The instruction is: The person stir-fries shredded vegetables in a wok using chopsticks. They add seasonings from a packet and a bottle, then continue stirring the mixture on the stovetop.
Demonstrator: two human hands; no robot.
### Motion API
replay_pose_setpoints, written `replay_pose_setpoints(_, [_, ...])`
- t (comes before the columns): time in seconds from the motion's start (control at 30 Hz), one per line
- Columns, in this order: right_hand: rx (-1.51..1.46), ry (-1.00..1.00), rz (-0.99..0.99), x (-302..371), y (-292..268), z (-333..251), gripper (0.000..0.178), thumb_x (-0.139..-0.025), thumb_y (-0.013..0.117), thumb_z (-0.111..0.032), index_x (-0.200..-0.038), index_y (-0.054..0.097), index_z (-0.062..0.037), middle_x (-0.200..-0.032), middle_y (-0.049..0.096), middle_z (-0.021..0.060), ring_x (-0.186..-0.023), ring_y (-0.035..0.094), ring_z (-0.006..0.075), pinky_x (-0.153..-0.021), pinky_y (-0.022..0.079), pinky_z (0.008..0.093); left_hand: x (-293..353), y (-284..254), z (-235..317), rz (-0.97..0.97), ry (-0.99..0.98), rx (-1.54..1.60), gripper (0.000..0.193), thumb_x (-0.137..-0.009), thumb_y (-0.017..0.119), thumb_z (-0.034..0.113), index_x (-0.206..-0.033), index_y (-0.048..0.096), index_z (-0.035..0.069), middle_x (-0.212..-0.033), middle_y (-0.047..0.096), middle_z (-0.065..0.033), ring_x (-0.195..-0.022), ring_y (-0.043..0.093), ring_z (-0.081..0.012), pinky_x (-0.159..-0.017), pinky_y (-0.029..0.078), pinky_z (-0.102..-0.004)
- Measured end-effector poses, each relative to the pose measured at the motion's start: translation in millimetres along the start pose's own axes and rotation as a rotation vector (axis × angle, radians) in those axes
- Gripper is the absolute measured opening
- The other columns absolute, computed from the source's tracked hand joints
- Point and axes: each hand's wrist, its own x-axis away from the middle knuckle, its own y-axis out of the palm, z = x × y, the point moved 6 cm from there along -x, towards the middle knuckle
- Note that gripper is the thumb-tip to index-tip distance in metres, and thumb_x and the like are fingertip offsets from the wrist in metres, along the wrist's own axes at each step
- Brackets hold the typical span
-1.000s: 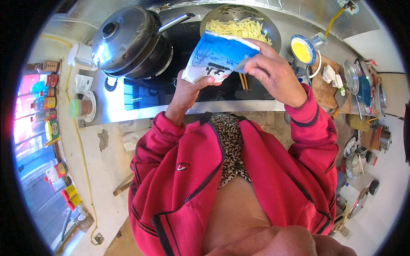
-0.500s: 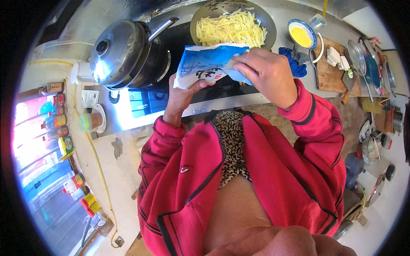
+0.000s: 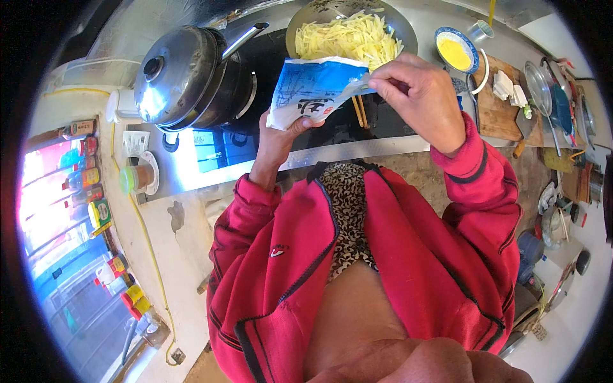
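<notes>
My left hand (image 3: 281,137) grips the lower left part of a blue and white packet (image 3: 313,92), its thumb across the front. At the packet's right side, my right hand (image 3: 424,96) pinches the edge between thumb and fingers. The packet is tilted, and its contents cannot be seen. Just beyond it stands a wok (image 3: 410,39) heaped with pale yellow strips (image 3: 345,39), apparently cut potato. A pair of chopsticks (image 3: 361,112) shows on the black cooktop (image 3: 389,118), partly behind the packet.
On the left stands a dark lidded pot (image 3: 175,80) with a long metal handle sticking out. To the right are a patterned bowl (image 3: 474,62) of yellow contents, a metal cup (image 3: 480,30) and a wooden cutting board (image 3: 495,118) bearing white pieces (image 3: 504,86) and a cleaver (image 3: 525,124).
My right hand has moved rightward, drawing out the packet's edge. The packet has shifted slightly, and the chopsticks behind it now show. My left hand keeps its hold.
</notes>
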Motion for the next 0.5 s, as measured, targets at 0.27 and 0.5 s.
replay_pose_setpoints(0.27, [0.012, 0.02, -0.101, -5.1, 9.4, 12.0, 0.014, -0.08, 0.065, -0.019, -0.079, 0.069, -0.0056, -0.073, 0.063, 0.0122, -0.066, 0.062, 0.0326, -0.06, 0.048, 0.039, -1.2, -2.2, 8.7, 0.006, 0.028, -0.217, 0.053, -0.077, 0.08, 0.003, -0.124, 0.057, -0.003, -0.11, 0.067, -0.0135, -0.098, 0.066, -0.0216, -0.086, 0.058, -0.0356])
replay_pose_setpoints(0.5, [-0.389, 0.381, -0.155, 16.4, 65.1, 58.9, 0.02, -0.078, 0.068, -0.02, -0.074, 0.069, -0.0003, -0.059, 0.061, 0.0121, -0.052, 0.057, 0.0179, -0.056, 0.047, 0.0335, 0.1, 9.6, 19.7, -0.028, 0.062, -0.472, 0.057, -0.073, 0.083, 0.006, -0.126, 0.061, 0.004, -0.125, 0.062, -0.0059, -0.11, 0.058, -0.0139, -0.097, 0.045, -0.0286])
